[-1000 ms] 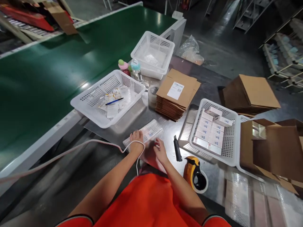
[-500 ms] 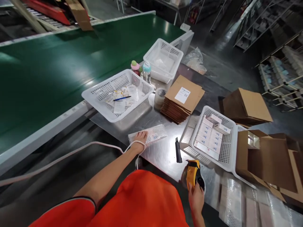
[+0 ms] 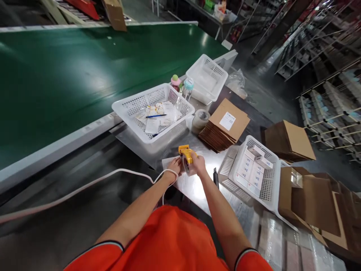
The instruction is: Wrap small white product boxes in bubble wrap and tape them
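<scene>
Dispenser [image 3: 187, 154] had been brought to the wrap [image 3: 166, 162], clasped in the right grip [image 3: 198, 164]; wrap was touched by the left grip [image 3: 174, 166], closure unclear.

I'm at a warehouse packing station: green conveyor belt [image 3: 70, 71] upper left, storage racks [image 3: 334, 101] upper right, stacked flat cardboard cartons [image 3: 218, 131] on my metal worktable [image 3: 191, 186].

The tape dispenser [image 3: 187, 155] is yellow, the packet [image 3: 166, 162] to its left whitish, and the cutter [image 3: 216, 178] to its right black. The left basket [image 3: 141, 101] is white, patterned with rows of small perforations, and the far-left conveyor belt [image 3: 70, 67] green. Near, the shirt [image 3: 180, 241] is orange-red; right, the labelled cardboard stack [image 3: 239, 124] is brown, its label [image 3: 227, 121] white.
</scene>
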The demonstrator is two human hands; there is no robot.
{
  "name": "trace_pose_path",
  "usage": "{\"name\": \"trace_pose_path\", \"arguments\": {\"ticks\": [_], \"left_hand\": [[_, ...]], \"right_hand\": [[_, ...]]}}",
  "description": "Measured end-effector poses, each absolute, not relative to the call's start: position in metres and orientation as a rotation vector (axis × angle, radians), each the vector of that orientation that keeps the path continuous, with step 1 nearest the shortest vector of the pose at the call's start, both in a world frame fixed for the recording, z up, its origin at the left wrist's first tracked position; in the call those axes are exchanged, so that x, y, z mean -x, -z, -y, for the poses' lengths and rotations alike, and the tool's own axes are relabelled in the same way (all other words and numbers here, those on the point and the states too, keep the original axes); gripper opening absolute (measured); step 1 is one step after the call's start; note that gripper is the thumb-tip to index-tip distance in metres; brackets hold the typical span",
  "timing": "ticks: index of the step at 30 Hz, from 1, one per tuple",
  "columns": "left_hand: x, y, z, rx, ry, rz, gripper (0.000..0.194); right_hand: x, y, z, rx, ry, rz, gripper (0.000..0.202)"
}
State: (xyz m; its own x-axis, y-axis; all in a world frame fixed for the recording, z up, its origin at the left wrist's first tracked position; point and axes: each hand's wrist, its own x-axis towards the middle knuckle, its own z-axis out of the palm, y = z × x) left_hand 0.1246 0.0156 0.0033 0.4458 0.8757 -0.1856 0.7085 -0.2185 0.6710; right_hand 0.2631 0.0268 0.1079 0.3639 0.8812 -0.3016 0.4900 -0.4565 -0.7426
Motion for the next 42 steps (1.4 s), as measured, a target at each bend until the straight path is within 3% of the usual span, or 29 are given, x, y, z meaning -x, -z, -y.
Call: {"name": "trace_pose_path", "arguments": {"ticks": [9,12,16,20,27,35,42], "left_hand": [[-0.126,-0.012,-0.012,-1.886,-0.213,-1.539,0.076],[-0.130,-0.020,-0.018,-1.899,-0.196,-1.592,0.085],[-0.138,-0.029,-0.040,-2.030,-0.057,-1.592,0.117],[-0.139,-0.030,-0.044,-2.154,0.091,-1.498,0.115],[-0.130,-0.031,-0.011,-2.259,0.096,-1.430,0.089],[-0.125,-0.023,0.019,-2.164,-0.053,-1.360,0.071],[-0.118,-0.021,0.017,-2.147,-0.129,-1.275,0.075]], "right_hand": [[-0.267,-0.112,-0.013,2.270,-1.035,1.114,0.047],[-0.284,-0.112,0.051,2.242,-1.090,1.055,0.050],[-0.298,-0.112,0.171,2.271,-1.188,0.902,0.053],[-0.295,-0.132,0.216,2.096,-1.122,0.732,0.055],[-0.314,-0.177,0.152,1.812,-0.986,0.561,0.059],[-0.315,-0.178,0.086,1.800,-1.064,0.471,0.056],[-0.279,-0.167,-0.002,1.772,-1.149,0.693,0.054]]}}
